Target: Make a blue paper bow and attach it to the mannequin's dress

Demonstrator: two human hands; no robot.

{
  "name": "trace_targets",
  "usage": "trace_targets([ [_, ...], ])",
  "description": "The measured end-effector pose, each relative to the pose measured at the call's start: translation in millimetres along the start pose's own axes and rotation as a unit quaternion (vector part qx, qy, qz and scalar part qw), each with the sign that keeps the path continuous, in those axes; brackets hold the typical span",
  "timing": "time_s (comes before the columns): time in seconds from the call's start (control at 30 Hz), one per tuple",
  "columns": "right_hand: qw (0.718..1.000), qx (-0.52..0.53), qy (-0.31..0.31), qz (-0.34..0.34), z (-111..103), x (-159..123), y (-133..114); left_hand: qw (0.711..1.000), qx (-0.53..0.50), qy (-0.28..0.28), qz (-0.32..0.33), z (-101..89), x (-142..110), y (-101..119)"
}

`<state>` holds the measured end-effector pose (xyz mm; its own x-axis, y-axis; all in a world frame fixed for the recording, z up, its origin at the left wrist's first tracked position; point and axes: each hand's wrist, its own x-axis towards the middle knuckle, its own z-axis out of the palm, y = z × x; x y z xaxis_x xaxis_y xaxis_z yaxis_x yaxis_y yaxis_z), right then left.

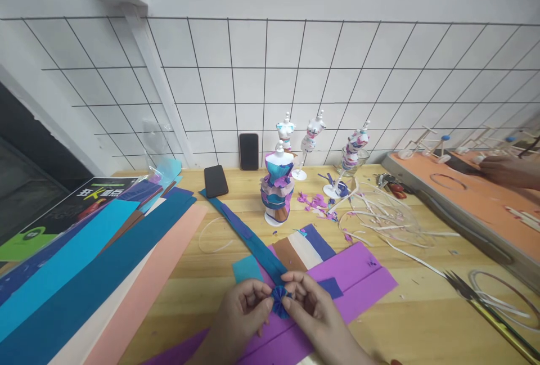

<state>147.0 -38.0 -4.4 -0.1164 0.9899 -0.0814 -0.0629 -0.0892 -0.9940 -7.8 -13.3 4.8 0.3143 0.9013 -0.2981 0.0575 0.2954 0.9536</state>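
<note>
Between the fingertips of both my hands is a small round blue pleated paper rosette (279, 301). My left hand (247, 311) pinches its left edge, and my right hand (311, 303) pinches its right side. A long strip of teal and blue crepe paper (242, 227) runs from the rosette up and left toward a phone. Under my hands lie purple paper sheets (358, 280) with brown, cream and blue pieces. Beyond them stands a small white mannequin (278, 185) wrapped in layers of coloured paper.
Long coloured paper sheets (118, 275) lie at left. Two phones, one being a dark phone (216, 180), are at the back. Several small mannequins (310, 140) stand near the tiled wall. Scissors (481, 303) and tangled white strips (375, 213) lie right. Another person's hand (502, 171) is over an orange board (476, 196).
</note>
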Motion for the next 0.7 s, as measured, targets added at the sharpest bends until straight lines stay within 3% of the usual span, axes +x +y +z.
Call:
trace_targets([
  [0.37, 0.998, -0.059, -0.019, 0.013, -0.4, -4.6, -4.6, 0.999, -0.012, -0.03, 0.019, -0.9, -1.5, 2.0],
  [0.7, 0.993, -0.111, -0.042, -0.008, 0.2, -3.0, -7.3, 0.998, -0.031, -0.052, -0.007, -0.3, -3.9, 5.6],
])
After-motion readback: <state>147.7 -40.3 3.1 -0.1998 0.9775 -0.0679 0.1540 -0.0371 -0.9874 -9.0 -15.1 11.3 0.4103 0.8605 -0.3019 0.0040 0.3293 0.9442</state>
